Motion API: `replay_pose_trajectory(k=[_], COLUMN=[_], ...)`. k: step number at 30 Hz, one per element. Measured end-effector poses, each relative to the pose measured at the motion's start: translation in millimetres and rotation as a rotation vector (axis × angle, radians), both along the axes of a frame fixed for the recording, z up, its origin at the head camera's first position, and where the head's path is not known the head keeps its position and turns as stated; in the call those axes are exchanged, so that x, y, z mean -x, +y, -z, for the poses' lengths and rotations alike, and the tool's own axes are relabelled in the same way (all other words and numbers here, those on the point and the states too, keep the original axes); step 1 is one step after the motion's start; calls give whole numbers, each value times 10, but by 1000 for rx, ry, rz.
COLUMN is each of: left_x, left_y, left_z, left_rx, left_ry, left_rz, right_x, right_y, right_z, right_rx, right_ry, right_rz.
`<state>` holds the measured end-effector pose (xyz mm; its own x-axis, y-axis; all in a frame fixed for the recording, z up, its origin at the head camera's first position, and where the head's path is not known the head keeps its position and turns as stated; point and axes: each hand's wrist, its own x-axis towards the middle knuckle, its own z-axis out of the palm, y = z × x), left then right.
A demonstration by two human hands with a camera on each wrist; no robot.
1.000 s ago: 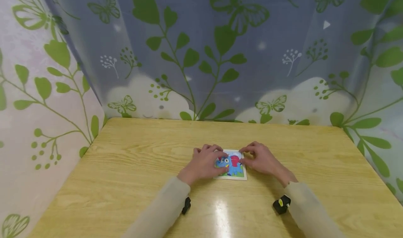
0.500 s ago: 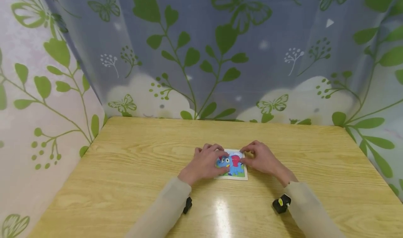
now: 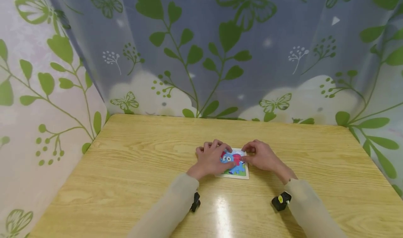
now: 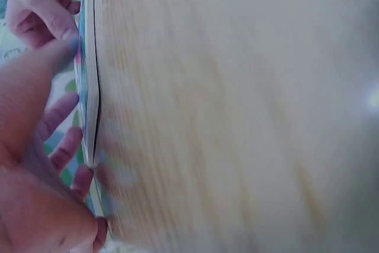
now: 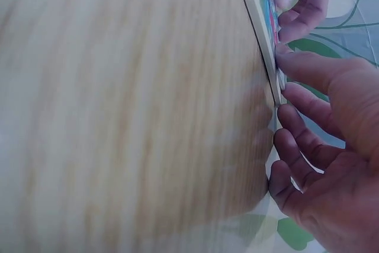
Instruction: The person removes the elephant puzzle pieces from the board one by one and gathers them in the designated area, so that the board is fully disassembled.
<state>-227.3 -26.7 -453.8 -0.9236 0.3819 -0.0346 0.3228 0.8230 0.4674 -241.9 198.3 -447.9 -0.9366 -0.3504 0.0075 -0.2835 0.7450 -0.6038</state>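
A small square jigsaw puzzle (image 3: 234,173) with a pale frame lies on the table, showing a blue cartoon animal with big eyes and a red patch. My left hand (image 3: 212,160) spreads over its left side. The left thumb reaches across the picture, and the fingers cover the left and upper left edges. My right hand (image 3: 261,156) is at the upper right corner, thumb and index finger bent towards each other. In the right wrist view a pale puzzle piece (image 5: 281,79) shows between those fingertips, raised at the board's face. The remaining right fingers curl beside the frame.
The wood-grain table (image 3: 141,161) stretches around the puzzle on every side. A blue and white curtain (image 3: 195,73) with green leaves and butterflies hangs behind it and along both sides. Black wrist cameras (image 3: 281,201) sit under the cuffs.
My left hand has shifted slightly to the right, and its thumb now lies further across the picture. The right hand stays at the upper right corner. The head view has tilted a little.
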Motion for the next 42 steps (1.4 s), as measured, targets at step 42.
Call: replay_pose_trajectory(k=[42], left_x=[-14], left_y=[67], left_z=[-65], left_rx=[62], left_ry=[27], left_rz=[-51], right_x=[-53], right_y=[40], right_z=[22], right_rx=[289], right_ry=[-83], right_rz=[60])
